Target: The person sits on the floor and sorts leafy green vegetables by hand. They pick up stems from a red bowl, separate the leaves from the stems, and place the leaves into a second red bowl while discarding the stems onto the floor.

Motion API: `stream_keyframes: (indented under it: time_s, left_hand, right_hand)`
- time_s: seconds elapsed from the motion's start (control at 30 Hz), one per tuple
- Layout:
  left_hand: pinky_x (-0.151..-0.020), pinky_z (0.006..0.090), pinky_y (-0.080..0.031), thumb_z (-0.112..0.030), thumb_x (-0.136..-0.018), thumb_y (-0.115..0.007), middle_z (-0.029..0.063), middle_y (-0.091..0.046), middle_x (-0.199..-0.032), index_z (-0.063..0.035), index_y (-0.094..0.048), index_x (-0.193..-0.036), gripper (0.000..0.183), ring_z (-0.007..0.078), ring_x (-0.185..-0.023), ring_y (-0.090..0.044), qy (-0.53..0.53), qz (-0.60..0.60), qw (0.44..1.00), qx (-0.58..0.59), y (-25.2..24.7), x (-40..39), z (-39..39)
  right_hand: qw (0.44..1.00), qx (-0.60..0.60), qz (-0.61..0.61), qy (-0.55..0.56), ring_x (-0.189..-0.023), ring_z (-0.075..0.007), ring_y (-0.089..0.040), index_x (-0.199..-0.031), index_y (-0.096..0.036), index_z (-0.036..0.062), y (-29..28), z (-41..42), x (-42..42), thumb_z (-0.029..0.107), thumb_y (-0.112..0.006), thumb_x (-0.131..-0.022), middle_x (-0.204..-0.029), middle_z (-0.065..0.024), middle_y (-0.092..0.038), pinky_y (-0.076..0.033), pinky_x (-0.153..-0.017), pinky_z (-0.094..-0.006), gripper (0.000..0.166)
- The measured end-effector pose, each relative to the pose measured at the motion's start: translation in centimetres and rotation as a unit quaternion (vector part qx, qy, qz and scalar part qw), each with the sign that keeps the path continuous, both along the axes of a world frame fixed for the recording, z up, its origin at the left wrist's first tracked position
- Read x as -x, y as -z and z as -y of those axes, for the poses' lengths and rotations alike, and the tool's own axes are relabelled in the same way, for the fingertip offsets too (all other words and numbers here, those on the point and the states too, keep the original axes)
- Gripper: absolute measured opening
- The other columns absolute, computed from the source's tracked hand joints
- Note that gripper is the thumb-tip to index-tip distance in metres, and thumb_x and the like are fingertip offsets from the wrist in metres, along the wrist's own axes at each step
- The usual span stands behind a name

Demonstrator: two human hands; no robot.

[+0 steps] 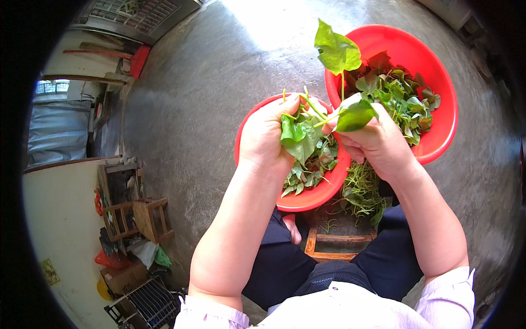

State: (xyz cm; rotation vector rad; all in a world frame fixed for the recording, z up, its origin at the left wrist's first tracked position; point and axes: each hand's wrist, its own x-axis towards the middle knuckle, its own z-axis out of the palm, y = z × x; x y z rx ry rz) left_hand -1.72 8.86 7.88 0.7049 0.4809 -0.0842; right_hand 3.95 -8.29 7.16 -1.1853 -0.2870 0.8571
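My left hand (267,133) grips a leafy green stem (313,107) above the nearer red plastic basin (314,200). On the same stem, my right hand (378,142) pinches near a leaf (354,113). Another broad leaf (337,48) stands up on its stalk from between the hands. Loose leaves and stems (306,177) lie in the nearer basin, partly hidden by my left hand. A larger red basin (446,103), farther off to the right, holds a heap of picked leaves (400,98). My right hand overlaps its near rim in view.
A pile of thin green stems (361,191) lies on the concrete floor (185,123) below the basins. A wooden stool frame (343,257) shows between my legs. Along the left wall are a small wooden chair (150,220), bags, a metal rack (152,302) and a red dustpan (139,61).
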Motion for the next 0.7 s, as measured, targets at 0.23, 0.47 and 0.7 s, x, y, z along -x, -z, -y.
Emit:
stream_keyframes:
  time_s: [0.23, 0.47, 0.7]
  left_hand:
    - [-0.063, 0.0323, -0.05, -0.002, -0.081, -0.063, 0.0104, -0.065, -0.082, 0.0038, -0.066, -0.081, 0.007, 0.0216, -0.071, -0.063, 0.023, 0.006, 0.768, -0.64, 0.0, -0.7, 0.5]
    - [-0.066, 0.028, -0.047, 0.004, -0.077, -0.063, 0.0097, -0.061, -0.081, 0.0042, -0.066, -0.081, 0.005, 0.0175, -0.072, -0.059, 0.13, 0.242, 0.73, -0.626, -1.3, -0.2, 0.6]
    - [-0.063, 0.0293, -0.049, -0.014, -0.09, -0.059, 0.0074, -0.059, -0.082, 0.001, -0.06, -0.093, 0.015, 0.0153, -0.066, -0.056, -0.07, 0.076, 0.99, -0.094, 0.0, -0.7, -2.1]
  right_hand:
    - [0.997, 0.066, 0.021, 0.018, -0.038, -0.0047, -0.032, -0.083, -0.064, 0.0024, -0.3, 0.0, 0.1, 0.011, -0.059, -0.083, -0.049, 0.0036, -0.042, -0.024, -0.037, -0.0219, 0.011]
    - [0.998, 0.026, -0.063, 0.011, -0.037, -0.0034, -0.027, -0.078, -0.061, 0.0009, -1.1, 3.4, -3.4, 0.018, -0.061, -0.086, -0.05, 0.0068, -0.034, -0.018, -0.035, -0.0214, 0.019]
    - [0.994, 0.011, -0.044, -0.099, -0.041, -0.0059, -0.037, -0.089, -0.062, 0.0016, -0.7, 1.8, -1.1, 0.016, -0.063, -0.085, -0.062, -0.0027, -0.057, -0.027, -0.039, -0.0193, 0.015]
